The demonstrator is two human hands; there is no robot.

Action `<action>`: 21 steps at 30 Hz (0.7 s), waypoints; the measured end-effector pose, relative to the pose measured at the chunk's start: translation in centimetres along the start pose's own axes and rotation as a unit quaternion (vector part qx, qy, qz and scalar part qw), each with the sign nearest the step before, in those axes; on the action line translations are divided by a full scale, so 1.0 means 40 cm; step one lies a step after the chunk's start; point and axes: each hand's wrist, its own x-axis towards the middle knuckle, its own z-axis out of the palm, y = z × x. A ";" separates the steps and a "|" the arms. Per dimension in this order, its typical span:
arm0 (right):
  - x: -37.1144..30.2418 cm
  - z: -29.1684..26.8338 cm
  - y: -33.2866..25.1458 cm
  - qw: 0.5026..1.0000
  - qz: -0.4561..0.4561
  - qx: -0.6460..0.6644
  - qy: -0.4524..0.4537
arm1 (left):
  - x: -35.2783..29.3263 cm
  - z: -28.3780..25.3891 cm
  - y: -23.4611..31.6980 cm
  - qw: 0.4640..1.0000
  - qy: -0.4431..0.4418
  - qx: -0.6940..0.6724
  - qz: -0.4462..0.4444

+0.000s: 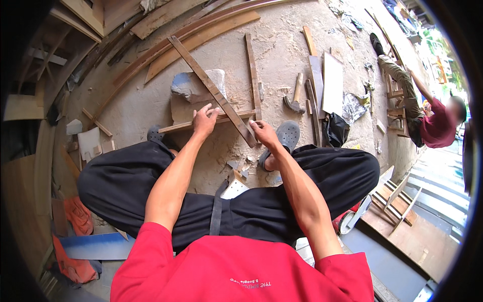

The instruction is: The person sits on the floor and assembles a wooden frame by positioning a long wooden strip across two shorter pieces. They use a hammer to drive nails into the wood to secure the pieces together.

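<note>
In front of me a long dark wooden strip [211, 86] lies slantwise over a shorter wooden strip [173, 128]. A third, upright-running strip [252, 70] meets the short one at its right end. My left hand [205, 121] rests over the short strip with its fingers apart, close to the slanted one. At the corner where the strips come together, my right hand [263, 134] is closed, thumb and fingers pinching near the strip ends. Under the slanted strip sits a pale block [183, 85] with blue patches, partly hidden.
A hammer [295, 95] lies right of the strips, beside boards [332, 83] and a black plastic bag [335, 130]. Long planks [201, 45] run along the far left. My grey clog [288, 136] is beside my right hand. Another person [437, 123] sits at the far right.
</note>
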 end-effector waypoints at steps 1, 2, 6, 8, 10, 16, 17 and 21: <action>-0.019 -0.017 -0.013 0.999 -0.019 -0.020 0.029 | -0.016 -0.018 0.009 1.000 0.006 -0.010 0.003; -0.025 -0.020 -0.010 0.998 -0.015 -0.043 0.036 | -0.031 -0.030 0.003 1.000 0.026 -0.017 0.005; -0.018 -0.082 0.001 0.985 0.004 -0.148 0.086 | -0.045 -0.059 0.005 0.992 0.098 -0.075 0.006; -0.013 -0.142 0.046 0.976 -0.001 -0.176 0.131 | -0.070 -0.056 0.026 0.986 0.115 -0.119 -0.010; -0.039 -0.196 0.041 0.973 0.018 -0.175 0.147 | -0.074 -0.052 0.077 0.976 0.139 -0.168 -0.026; -0.184 -0.362 0.064 0.961 0.024 -0.207 0.184 | -0.072 0.040 0.255 0.976 0.095 -0.185 0.062; -0.213 -0.375 0.070 0.959 0.027 -0.206 0.193 | -0.066 0.048 0.290 0.977 0.064 -0.190 0.078; -0.310 -0.422 0.144 0.961 0.057 -0.201 0.181 | -0.049 0.103 0.397 0.969 -0.029 -0.218 0.113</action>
